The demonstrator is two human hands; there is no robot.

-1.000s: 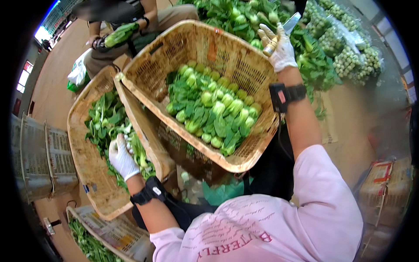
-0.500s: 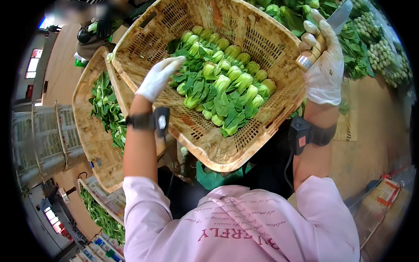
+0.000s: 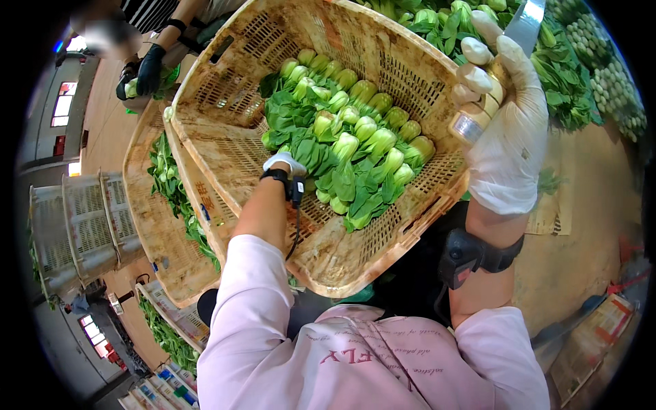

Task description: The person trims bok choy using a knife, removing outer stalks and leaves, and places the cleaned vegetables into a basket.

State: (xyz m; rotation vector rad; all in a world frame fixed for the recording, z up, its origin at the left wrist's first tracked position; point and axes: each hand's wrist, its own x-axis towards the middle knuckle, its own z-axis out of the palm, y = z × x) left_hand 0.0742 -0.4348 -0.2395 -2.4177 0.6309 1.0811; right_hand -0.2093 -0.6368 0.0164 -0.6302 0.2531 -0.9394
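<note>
We see the left hand [image 3: 285, 162], in a white glove, down inside the large basket [image 3: 365, 260], against the leaves at the near left side of the packed bok choy [image 3: 345, 145]. Its fingers are hidden among the leaves, so we cannot tell whether they pinch a head or lie open. Half a second ago we saw this hand raised above the basket's left side, fingers stretched out; a second ago it was among the loose greens [image 3: 179, 195] in the left basket [image 3: 167, 270].

The right hand [image 3: 507, 133], also gloved, keeps its fingers curled round the handle of the knife [image 3: 525, 26], just beyond the large basket's right side, blade pointing to the far side. The bok choy lie in rows in that basket, pale bases toward the far right. At far left we notice a co-worker's dark-gloved hand [image 3: 149, 71] beside some greenery.
</note>
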